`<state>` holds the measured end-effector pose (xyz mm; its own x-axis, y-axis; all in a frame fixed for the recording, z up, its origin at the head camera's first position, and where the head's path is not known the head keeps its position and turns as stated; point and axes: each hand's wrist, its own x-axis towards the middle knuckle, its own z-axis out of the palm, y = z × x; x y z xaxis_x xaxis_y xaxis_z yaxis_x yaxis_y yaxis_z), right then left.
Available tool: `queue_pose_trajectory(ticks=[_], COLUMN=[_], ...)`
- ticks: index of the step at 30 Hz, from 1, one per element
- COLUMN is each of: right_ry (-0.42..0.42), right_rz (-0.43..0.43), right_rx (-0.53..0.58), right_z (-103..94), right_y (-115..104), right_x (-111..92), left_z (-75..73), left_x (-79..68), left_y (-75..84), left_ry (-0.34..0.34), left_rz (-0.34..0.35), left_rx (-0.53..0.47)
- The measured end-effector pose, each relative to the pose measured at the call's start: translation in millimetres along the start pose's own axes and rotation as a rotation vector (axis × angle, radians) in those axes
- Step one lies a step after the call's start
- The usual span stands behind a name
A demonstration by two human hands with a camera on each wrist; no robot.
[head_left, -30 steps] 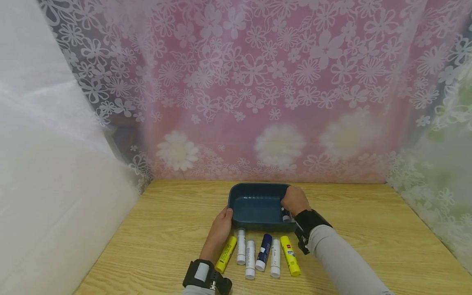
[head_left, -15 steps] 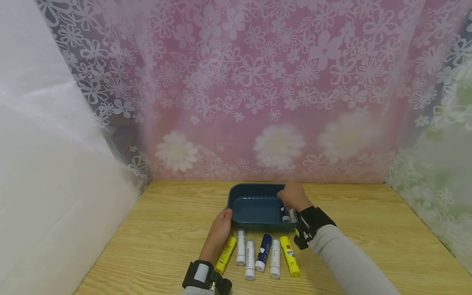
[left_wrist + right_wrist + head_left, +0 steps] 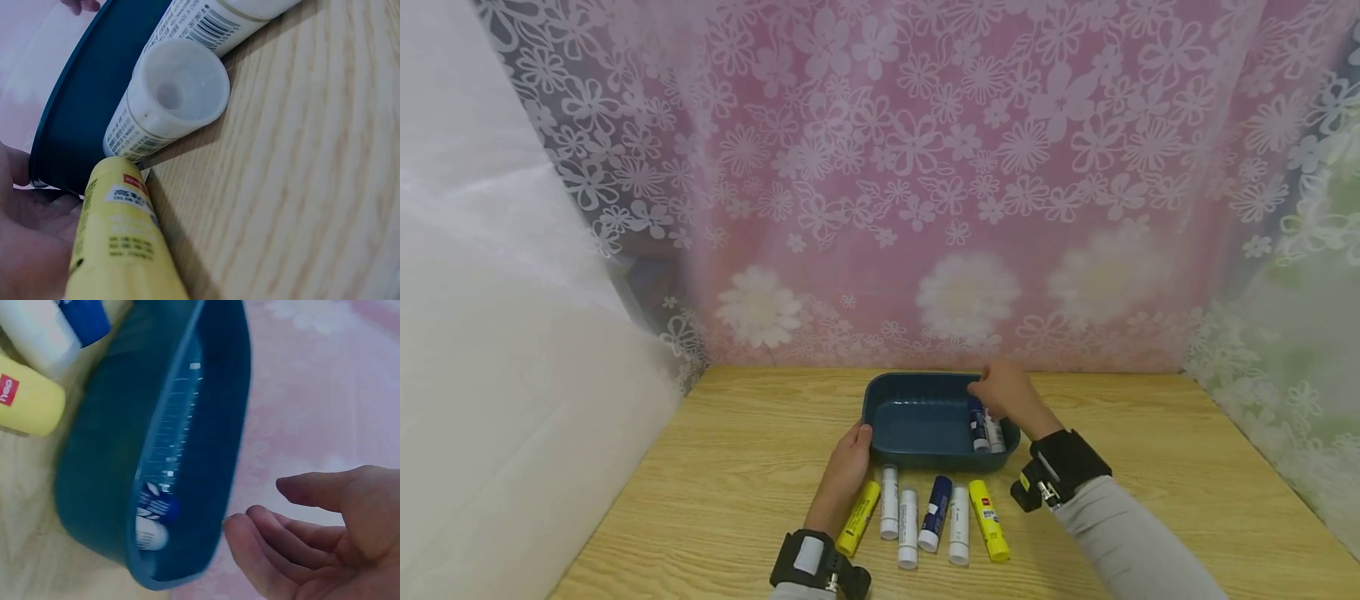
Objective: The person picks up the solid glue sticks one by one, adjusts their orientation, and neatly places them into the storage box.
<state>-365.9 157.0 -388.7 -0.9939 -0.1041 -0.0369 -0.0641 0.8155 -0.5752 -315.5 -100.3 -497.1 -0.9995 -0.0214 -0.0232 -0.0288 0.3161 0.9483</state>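
A dark teal plastic bin (image 3: 917,461) stands on the table. My left hand (image 3: 847,460) grips its left end, thumb on the rim. Inside, at the right end, a navy glue stick (image 3: 978,429) and a white glue stick (image 3: 995,435) lie side by side. My right hand (image 3: 1011,398) is above that end; in the right wrist view its fingers (image 3: 247,547) are loosely bent with nothing between them. In front of the bin lie several more glue sticks: a yellow one (image 3: 858,518) by my left hand, white ones (image 3: 907,529), a navy one (image 3: 936,514) and another yellow one (image 3: 989,520).
The wood-grain table (image 3: 737,483) extends to both sides. A pink flowered curtain (image 3: 880,208) hangs behind the bin, and a white sheet (image 3: 512,375) closes off the left side.
My right hand has let go of the glue sticks in the bin and drawn up and slightly right, uncovering them. The left hand has stayed on the bin.
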Motion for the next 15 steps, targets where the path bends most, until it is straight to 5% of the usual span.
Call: queue_pose_trajectory(ticks=[15], right_ry=[-0.057], right_rz=[-0.011], right_rx=[-0.071], right_z=[-3.6], right_y=[-12], right_x=[-37], left_z=[0.7], left_x=[0.3], left_y=[0.6], left_ry=[0.014], left_rz=[-0.015], left_rx=[-0.001])
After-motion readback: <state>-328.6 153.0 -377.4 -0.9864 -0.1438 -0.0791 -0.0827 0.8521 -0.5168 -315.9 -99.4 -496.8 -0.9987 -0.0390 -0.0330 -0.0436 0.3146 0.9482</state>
